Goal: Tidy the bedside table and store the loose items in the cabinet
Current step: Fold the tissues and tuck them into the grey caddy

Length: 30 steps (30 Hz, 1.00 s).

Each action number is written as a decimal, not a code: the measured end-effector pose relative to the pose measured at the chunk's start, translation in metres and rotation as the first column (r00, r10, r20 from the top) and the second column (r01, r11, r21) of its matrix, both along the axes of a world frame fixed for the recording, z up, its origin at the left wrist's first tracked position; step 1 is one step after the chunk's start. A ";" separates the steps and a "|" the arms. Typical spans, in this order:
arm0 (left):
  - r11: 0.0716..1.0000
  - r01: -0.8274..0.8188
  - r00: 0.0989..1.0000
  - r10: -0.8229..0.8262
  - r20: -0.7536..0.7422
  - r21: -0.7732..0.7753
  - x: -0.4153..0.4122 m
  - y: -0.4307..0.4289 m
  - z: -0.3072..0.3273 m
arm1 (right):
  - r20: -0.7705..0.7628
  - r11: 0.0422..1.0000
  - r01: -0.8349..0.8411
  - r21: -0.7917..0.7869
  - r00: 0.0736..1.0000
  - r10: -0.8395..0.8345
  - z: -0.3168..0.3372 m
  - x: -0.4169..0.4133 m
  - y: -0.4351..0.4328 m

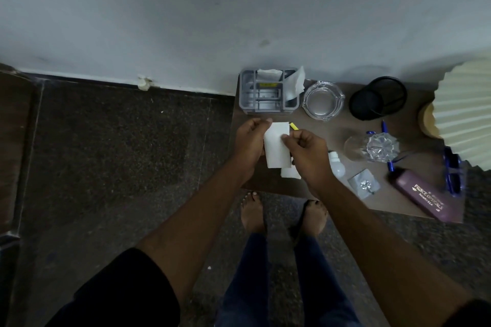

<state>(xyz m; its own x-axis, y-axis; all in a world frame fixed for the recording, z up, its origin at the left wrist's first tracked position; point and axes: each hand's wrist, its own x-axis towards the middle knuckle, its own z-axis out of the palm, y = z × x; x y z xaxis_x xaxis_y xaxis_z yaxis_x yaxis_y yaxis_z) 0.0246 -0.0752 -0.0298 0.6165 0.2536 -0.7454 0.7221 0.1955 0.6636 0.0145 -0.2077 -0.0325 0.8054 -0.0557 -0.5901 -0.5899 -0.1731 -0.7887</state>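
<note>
The head camera, the only view, looks straight down on the left end of a brown desk (332,125) set against a pale wall, with the person's bare feet on the dark speckled floor below it. Both hands are raised just above the desk's near-left corner, sharing one white paper (277,145): the left hand (248,142) pinches its upper left edge between thumb and fingers, and the right hand (305,152) pinches its right edge, so each hand is closed on the sheet and neither is free. Held flat between two grips like this, the paper looks to be in the middle of being squared or folded, probably to make it compact before storing. A second white scrap (290,172) lies on the desk just beneath it, and a yellow pen (293,126) pokes out from behind the sheet's top right corner. Behind the hands, against the wall, a grey organiser (268,99) already holds some crumpled paper, a likely place for this sheet. Loose items lie spread to the right: a glass ashtray (322,101), a black mesh cup (377,98), a tipped drinking glass (370,147), a white bulb (337,164), a purple spectacle case (422,194) and blue glasses (453,174), all beside a pleated lamp (466,111). No cabinet is in view, so much of the tidying appears to remain.
</note>
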 end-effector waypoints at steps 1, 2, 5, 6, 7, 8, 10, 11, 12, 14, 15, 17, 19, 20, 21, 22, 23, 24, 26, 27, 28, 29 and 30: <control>1.000 -0.008 1.000 0.008 0.007 0.011 0.000 -0.001 -0.001 | -0.001 1.000 0.005 0.014 1.000 -0.005 0.001 0.000 0.000; 1.000 -0.011 1.000 0.011 0.014 0.026 0.001 -0.001 -0.002 | -0.003 0.999 0.012 0.031 1.000 -0.012 0.002 0.000 0.000; 0.998 -0.017 0.999 0.016 0.028 0.056 0.003 -0.004 -0.003 | -0.008 0.997 0.021 0.069 1.000 -0.020 0.005 0.000 0.001; 0.998 -0.016 1.000 0.015 0.026 0.059 0.003 -0.005 -0.003 | -0.010 0.997 0.022 0.074 1.000 -0.021 0.004 0.000 0.001; 0.998 -0.017 1.000 0.016 0.021 0.061 0.003 -0.005 -0.003 | -0.012 0.997 0.025 0.072 1.000 -0.024 0.003 0.000 0.001; 0.998 -0.019 1.000 0.019 0.018 0.056 0.003 -0.005 -0.003 | -0.015 0.997 0.027 0.068 1.000 -0.026 0.002 0.000 0.002; 0.999 -0.033 0.999 0.033 0.019 0.023 0.002 -0.003 -0.005 | -0.023 0.998 0.043 0.049 0.999 -0.042 0.001 0.001 0.002; 0.999 -0.044 0.999 0.044 0.013 0.005 0.002 -0.003 -0.004 | -0.025 0.998 0.055 0.038 0.998 -0.054 0.001 0.002 0.002; 0.999 -0.053 0.999 0.053 0.004 -0.007 0.003 -0.002 -0.004 | -0.024 0.997 0.065 0.030 0.998 -0.064 0.001 0.003 0.003; 0.998 -0.063 0.998 0.063 -0.001 -0.019 0.003 0.000 -0.004 | -0.022 0.997 0.075 0.027 0.997 -0.074 0.000 0.005 0.005; 0.998 -0.064 0.998 0.064 0.001 -0.021 0.004 0.001 -0.004 | -0.020 0.996 0.078 0.031 0.997 -0.077 0.000 0.005 0.005; 0.998 -0.064 0.998 0.064 0.001 -0.017 0.004 0.003 -0.005 | -0.013 0.996 0.077 0.033 0.997 -0.077 0.000 0.006 0.007; 0.998 -0.068 0.998 0.068 -0.001 -0.014 0.005 0.006 -0.005 | -0.016 0.997 0.074 0.033 0.997 -0.074 0.000 0.008 0.008; 0.997 -0.076 0.997 0.075 -0.002 -0.020 0.005 0.006 -0.005 | -0.017 0.997 0.073 0.035 0.997 -0.072 0.000 0.009 0.009; 0.996 -0.084 0.996 0.084 -0.003 -0.034 0.006 0.008 -0.004 | -0.019 0.997 0.072 0.034 0.997 -0.071 0.001 0.010 0.010; 0.994 -0.090 0.996 0.090 -0.004 -0.053 0.007 0.009 -0.003 | -0.020 0.997 0.066 0.026 0.998 -0.066 0.001 0.011 0.011; 0.993 -0.094 0.996 0.094 -0.009 -0.072 0.007 0.010 -0.002 | -0.020 0.998 0.062 0.018 0.998 -0.061 0.001 0.012 0.012; 0.992 -0.092 0.996 0.091 -0.014 -0.088 0.007 0.012 -0.002 | -0.020 0.998 0.054 0.016 0.998 -0.054 0.002 0.013 0.012; 0.994 -0.067 0.998 0.065 -0.027 -0.089 0.005 0.017 -0.002 | -0.022 0.999 0.044 0.023 0.999 -0.044 0.004 0.015 0.014; 0.995 -0.048 0.998 0.046 -0.032 -0.083 0.004 0.019 -0.002 | -0.022 0.999 0.045 0.027 0.999 -0.044 0.006 0.016 0.014; 0.997 -0.026 0.999 0.023 -0.034 -0.078 0.003 0.022 -0.002 | -0.018 0.998 0.046 0.032 0.999 -0.046 0.007 0.017 0.016; 0.997 0.000 1.000 -0.002 -0.028 -0.071 0.003 0.024 -0.001 | -0.012 0.998 0.048 0.038 0.999 -0.048 0.009 0.019 0.016; 0.998 0.023 1.000 -0.024 -0.014 -0.057 0.003 0.025 0.000 | -0.006 0.998 0.041 0.041 0.999 -0.041 0.012 0.021 0.017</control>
<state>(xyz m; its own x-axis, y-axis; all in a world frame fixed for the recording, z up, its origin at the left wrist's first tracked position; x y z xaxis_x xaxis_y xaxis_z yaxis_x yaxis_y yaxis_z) 0.0279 -0.0498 -0.0294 0.6106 0.1959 -0.7673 0.7365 0.2156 0.6411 0.0352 -0.1906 -0.0205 0.7998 -0.0641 -0.5969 -0.6000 -0.1157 -0.7916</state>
